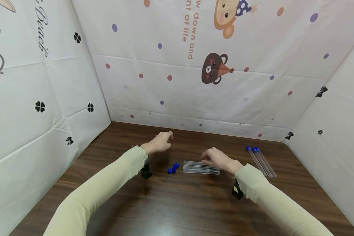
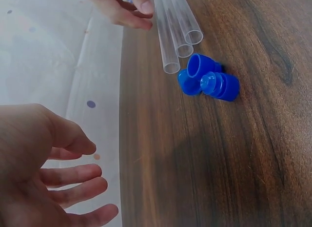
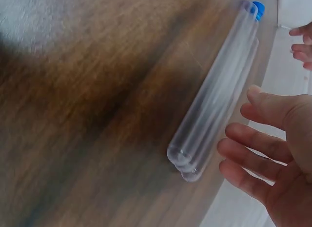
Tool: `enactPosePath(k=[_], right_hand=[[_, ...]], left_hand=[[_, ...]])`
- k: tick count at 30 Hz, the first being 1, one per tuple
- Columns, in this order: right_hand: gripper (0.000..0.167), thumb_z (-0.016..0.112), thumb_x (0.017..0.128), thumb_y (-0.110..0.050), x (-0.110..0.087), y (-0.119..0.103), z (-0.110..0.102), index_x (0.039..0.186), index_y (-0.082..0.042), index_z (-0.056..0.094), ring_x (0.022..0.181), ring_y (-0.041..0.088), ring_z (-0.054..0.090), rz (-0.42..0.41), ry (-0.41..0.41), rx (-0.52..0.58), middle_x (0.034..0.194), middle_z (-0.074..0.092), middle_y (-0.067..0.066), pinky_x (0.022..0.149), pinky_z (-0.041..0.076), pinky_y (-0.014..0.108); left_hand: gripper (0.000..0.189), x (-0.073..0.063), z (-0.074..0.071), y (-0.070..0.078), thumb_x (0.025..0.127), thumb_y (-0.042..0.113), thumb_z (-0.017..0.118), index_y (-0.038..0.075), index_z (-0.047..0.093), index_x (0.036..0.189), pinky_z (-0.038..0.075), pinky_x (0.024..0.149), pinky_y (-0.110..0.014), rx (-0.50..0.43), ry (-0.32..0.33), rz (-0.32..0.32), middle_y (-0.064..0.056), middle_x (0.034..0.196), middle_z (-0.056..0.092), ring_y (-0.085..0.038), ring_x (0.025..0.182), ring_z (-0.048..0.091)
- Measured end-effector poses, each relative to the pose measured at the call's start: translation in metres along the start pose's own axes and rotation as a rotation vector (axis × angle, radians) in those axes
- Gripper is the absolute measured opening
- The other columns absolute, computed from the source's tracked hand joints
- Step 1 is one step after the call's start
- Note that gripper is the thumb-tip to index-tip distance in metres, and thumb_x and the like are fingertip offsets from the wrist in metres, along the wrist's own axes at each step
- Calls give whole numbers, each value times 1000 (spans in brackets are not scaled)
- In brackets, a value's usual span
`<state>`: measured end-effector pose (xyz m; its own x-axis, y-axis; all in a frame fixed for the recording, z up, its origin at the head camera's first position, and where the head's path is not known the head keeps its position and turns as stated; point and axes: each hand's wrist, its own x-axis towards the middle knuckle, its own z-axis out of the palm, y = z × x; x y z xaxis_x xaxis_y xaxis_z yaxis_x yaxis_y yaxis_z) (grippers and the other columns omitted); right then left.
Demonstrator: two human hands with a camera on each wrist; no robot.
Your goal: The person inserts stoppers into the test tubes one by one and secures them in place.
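Observation:
Clear uncapped test tubes (image 1: pixel 194 167) lie side by side on the table, their open ends toward the left. Just left of those ends sits a small cluster of blue caps (image 1: pixel 173 170), seen close up as blue caps (image 2: pixel 226 85) in the left wrist view. My left hand (image 1: pixel 159 142) hovers beyond the caps, fingers spread and relaxed, holding nothing. Over the right part of the tubes is my right hand (image 1: pixel 218 159). In the right wrist view, the right hand's loosely bent fingers (image 3: pixel 251 158) are beside the tubes (image 3: pixel 214 100), with nothing gripped.
To the right, several test tubes with blue caps (image 1: pixel 262 160) lie slanted on the brown wooden table (image 1: pixel 171 206). White printed sheets (image 1: pixel 153 88) stand upright around the table's back, left and right sides. A black wrist camera (image 1: pixel 146 171) hangs below the left sleeve.

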<state>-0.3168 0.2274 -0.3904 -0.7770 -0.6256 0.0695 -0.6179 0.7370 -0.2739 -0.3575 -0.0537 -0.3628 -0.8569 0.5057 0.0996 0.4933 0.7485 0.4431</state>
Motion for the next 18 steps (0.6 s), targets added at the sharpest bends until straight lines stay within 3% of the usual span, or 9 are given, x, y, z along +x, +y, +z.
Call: enactPosePath(k=[9, 18], right_hand=[[8, 68, 89, -14, 5, -5, 10, 90, -10, 75, 71, 5, 63, -33, 22, -41, 85, 74, 0, 63, 51, 25], [8, 70, 88, -15, 7, -4, 16, 92, -9, 75, 66, 3, 57, 19, 59, -50, 79, 70, -2, 59, 47, 23]], left_hand=[[32, -1, 2, -1, 90, 0, 56, 2, 52, 122, 46, 71, -32, -21, -32, -21, -10, 96, 60, -19, 79, 53], [27, -1, 8, 1, 90, 2, 57, 0, 56, 117, 49, 75, -35, 1, -84, -10, -13, 105, 63, -21, 84, 56]])
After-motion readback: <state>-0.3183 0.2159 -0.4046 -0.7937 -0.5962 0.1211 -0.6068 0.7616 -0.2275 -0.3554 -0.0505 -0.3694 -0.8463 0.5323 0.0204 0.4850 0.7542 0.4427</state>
